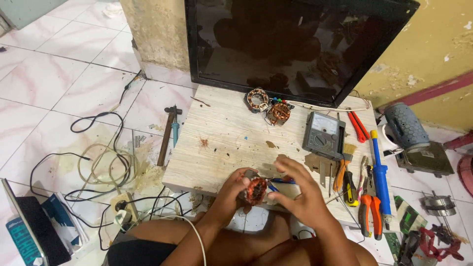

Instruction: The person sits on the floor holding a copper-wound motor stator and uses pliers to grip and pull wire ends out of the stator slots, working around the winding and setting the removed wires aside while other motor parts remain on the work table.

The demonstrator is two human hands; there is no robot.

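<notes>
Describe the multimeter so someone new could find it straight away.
Start at the low wooden table in front of the dark screen. Toward its right back corner lies the multimeter, beside red pliers. It is the only grey box there, with a pale meter window and round dial.

light: bright, even | shadows: soft | glare: dark screen (pixel 295 44) reflections | edges: slightly warped

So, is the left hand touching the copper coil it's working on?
Touching. The head view shows the left hand wrapped around the left side of the coil, fingers pressed on its rim with no gap; the right hand covers the other side.
</notes>
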